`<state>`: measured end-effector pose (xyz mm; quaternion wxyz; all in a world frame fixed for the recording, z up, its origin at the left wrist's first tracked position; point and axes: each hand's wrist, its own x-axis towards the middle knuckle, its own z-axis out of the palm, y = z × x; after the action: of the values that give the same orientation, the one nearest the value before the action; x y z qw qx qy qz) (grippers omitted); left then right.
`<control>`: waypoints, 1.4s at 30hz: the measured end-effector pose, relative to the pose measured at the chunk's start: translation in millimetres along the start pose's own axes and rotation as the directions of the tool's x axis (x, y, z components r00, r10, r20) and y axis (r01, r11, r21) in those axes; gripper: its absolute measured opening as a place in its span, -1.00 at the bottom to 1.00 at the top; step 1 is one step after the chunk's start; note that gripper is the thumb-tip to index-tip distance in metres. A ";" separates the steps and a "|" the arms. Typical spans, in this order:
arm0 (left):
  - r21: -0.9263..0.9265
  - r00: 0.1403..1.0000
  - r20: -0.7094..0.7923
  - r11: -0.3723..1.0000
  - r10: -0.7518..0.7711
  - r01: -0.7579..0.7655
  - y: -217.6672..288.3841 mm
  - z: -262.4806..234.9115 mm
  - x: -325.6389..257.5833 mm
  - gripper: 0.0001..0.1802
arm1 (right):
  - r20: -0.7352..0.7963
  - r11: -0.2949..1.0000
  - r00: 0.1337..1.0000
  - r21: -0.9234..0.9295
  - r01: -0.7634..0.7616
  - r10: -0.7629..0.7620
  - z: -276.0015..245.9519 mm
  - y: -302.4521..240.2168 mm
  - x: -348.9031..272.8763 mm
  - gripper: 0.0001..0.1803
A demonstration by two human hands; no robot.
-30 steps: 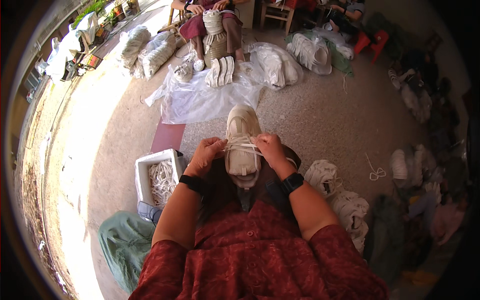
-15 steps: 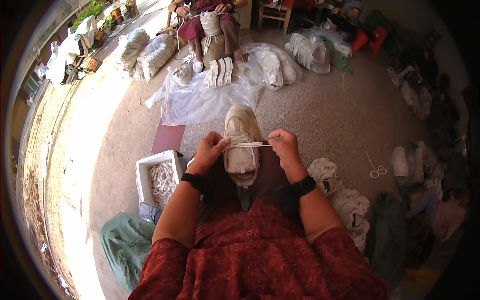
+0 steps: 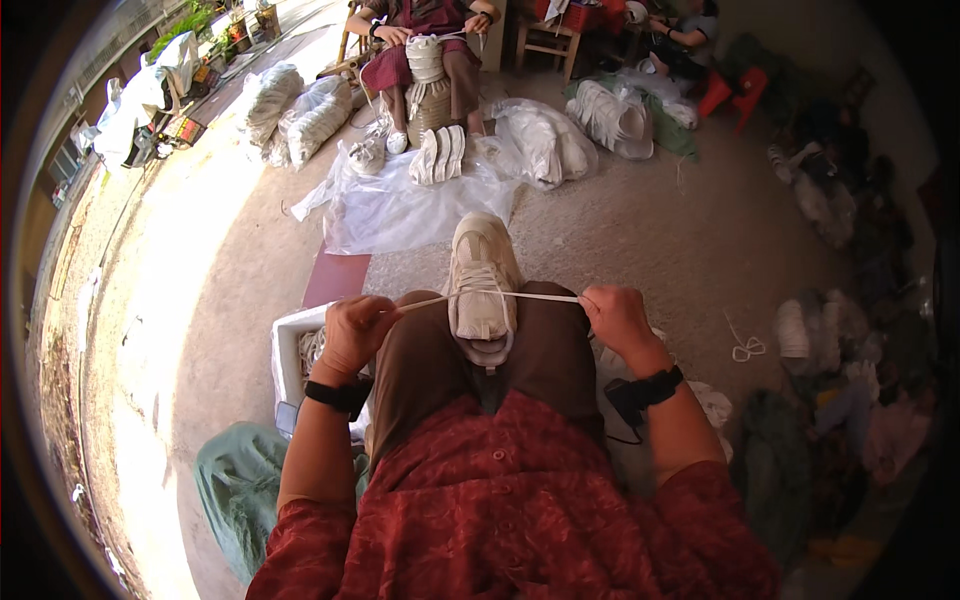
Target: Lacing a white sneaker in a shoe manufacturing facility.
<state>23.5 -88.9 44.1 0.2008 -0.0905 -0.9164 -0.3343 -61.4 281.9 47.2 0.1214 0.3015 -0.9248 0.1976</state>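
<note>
A cream-coloured sneaker (image 3: 484, 290) rests between my knees, its toe pointing away from me. A white shoelace (image 3: 545, 297) crosses its upper and is stretched out to both sides. My left hand (image 3: 356, 330) pinches the lace's left end beside my left knee. On the other side my right hand (image 3: 618, 318) grips the right end, fingers closed. The lace runs almost straight and looks taut. More lacing shows over the shoe's tongue, though its exact threading is too small to make out.
A white box (image 3: 290, 350) of laces stands left of my legs, partly behind my arm. Ahead, a clear plastic sheet (image 3: 385, 215) bears stacked shoe parts (image 3: 438, 156). Another person (image 3: 425, 50) sits beyond it, handling a shoe. Filled bags (image 3: 545, 145) lie around, and a loose lace (image 3: 747, 348) is at right.
Both hands have moved apart and slightly toward me, drawing the lace out wider to each side. The sneaker stays in nearly the same place.
</note>
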 end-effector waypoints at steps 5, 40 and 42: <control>0.145 0.989 0.019 0.979 0.144 -0.145 18.2 -15.0 1.8 -0.90 | -0.018 0.992 0.997 -0.104 0.077 -0.079 -36.1 -39.3 1.5 -0.78; -0.274 0.480 -0.122 0.494 -0.869 0.825 -205.5 -194.6 -262.8 -0.95 | 0.143 0.732 0.752 0.173 -0.659 0.644 -101.6 199.3 -204.6 -0.84; -0.227 0.428 -0.113 0.442 -0.897 0.868 -210.1 -191.1 -276.6 -0.97 | 0.121 0.738 0.756 0.162 -0.655 0.644 -100.4 217.5 -229.7 -0.84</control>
<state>269.0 -381.4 -62.6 0.0877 0.4266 -0.7748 -0.4583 -1.5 604.0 -5.8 -0.0112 -0.0238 -0.9509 0.3083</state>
